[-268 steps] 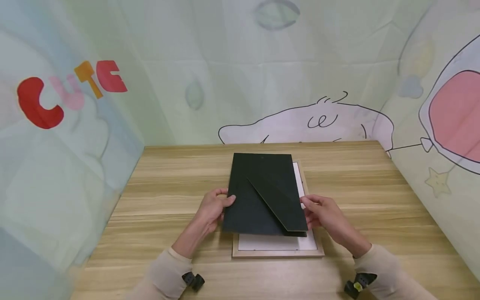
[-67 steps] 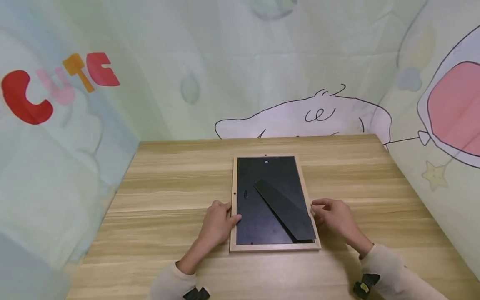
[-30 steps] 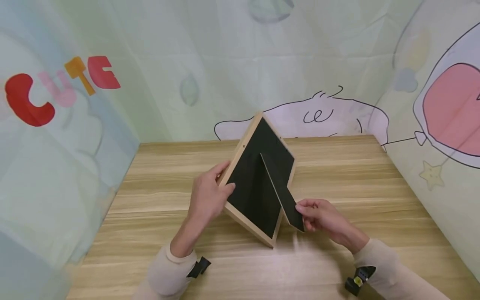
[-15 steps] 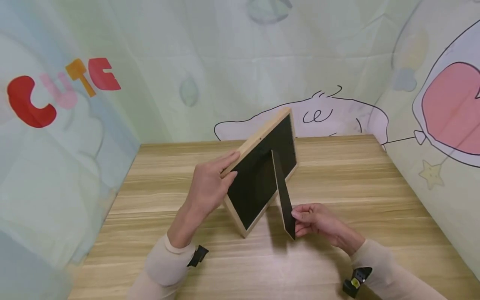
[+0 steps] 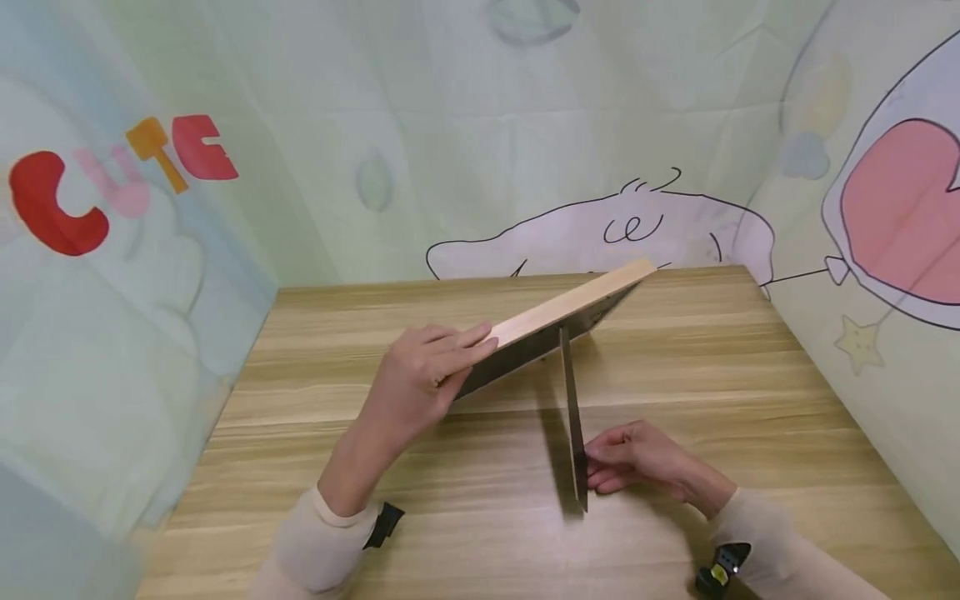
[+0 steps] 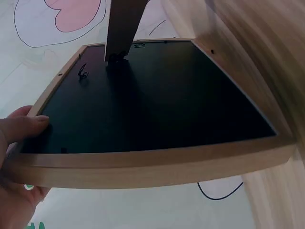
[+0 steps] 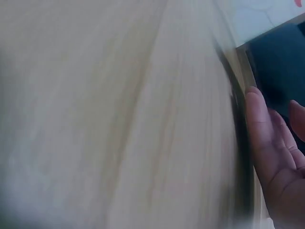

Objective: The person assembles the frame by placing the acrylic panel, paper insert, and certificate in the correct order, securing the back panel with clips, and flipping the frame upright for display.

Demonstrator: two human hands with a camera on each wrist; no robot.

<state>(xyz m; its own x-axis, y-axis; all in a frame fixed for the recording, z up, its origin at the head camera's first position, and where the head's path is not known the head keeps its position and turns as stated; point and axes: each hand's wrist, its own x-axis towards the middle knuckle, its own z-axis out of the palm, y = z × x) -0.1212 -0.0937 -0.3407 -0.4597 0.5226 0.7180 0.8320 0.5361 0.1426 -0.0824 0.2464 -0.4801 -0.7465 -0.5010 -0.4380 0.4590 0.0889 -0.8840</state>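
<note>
A wooden picture frame [image 5: 573, 308] with a black back panel [image 6: 157, 105] is tilted up, its back facing down toward the person. A black stand leg [image 5: 572, 408] swings out from the panel, seen nearly edge-on in the head view. My left hand [image 5: 420, 375] grips the frame's near left edge, with fingers over the wood and the thumb [image 6: 35, 125] on the back panel. At the lower end of the leg, my right hand [image 5: 637, 458] pinches it between thumb and fingers. The frame's front is hidden in the head view.
The frame is over a wood-grain table [image 5: 337, 333]. Behind the table and at its sides hangs a printed cloth [image 5: 300, 150] with cartoon shapes and coloured letters. Each wrist wears a small black camera [image 5: 384, 525].
Earlier, the black back panel was set into the frame lying flat. Since then the frame has been raised, turned and tipped far over, and its leg drawn away from the panel.
</note>
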